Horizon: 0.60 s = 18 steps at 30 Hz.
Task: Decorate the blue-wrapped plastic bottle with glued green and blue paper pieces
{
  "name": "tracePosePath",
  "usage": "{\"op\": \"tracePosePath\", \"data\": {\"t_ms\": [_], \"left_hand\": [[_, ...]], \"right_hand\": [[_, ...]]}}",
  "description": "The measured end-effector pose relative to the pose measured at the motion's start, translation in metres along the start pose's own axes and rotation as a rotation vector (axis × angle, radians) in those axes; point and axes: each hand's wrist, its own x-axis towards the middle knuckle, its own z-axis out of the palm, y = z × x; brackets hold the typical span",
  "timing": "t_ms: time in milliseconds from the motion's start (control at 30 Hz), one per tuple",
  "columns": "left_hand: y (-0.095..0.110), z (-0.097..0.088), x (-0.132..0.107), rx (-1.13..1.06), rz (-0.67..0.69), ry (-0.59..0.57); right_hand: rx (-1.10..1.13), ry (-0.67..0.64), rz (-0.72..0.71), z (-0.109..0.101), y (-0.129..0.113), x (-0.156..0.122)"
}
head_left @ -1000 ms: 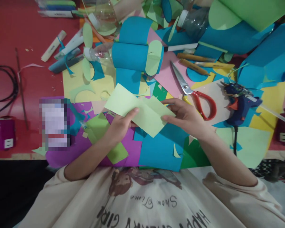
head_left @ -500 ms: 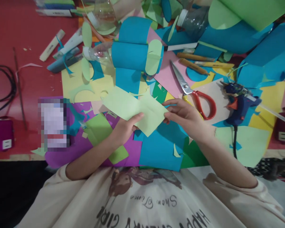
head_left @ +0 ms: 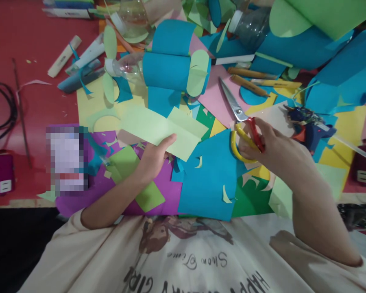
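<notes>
My left hand (head_left: 155,160) pinches pale green paper (head_left: 146,126) with the thumb on top; the fingers beneath are hidden. The paper looks like two overlapping pieces, or one folded piece, and I cannot tell which. To the right, my right hand (head_left: 266,142) has its fingers closed around the handles of a pair of scissors (head_left: 239,114), one handle red and the other yellow. Its blades point away and to the left over pink paper (head_left: 215,89). A blue sheet (head_left: 209,183) with small pale scraps on it lies between the hands.
A plastic bottle wrapped in blue paper (head_left: 167,71) with pale green ovals lies ahead. A dark blue glue gun (head_left: 319,134) rests on the right, with brown pencils (head_left: 250,83) near the scissors. Markers (head_left: 64,57) and a pixelated object (head_left: 67,158) are on the left. Paper scraps are scattered around.
My right hand has let go of the pale green paper, moved right and taken hold of the scissors' handles. My left hand has shifted slightly left with the paper.
</notes>
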Motion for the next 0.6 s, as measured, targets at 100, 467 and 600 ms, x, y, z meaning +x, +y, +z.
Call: {"op": "tracePosePath", "data": {"t_ms": [100, 467, 600], "left_hand": [[0.002, -0.004, -0.001, 0.098, 0.031, -0.010], [0.003, -0.012, 0.003, 0.217, 0.113, 0.055], [0.002, -0.012, 0.003, 0.204, 0.130, 0.093]], "right_hand": [[0.028, -0.002, 0.048, 0.000, -0.005, 0.010], [0.111, 0.187, 0.002, 0.008, 0.002, 0.029], [0.344, 0.229, 0.012, 0.002, 0.011, 0.024]]}}
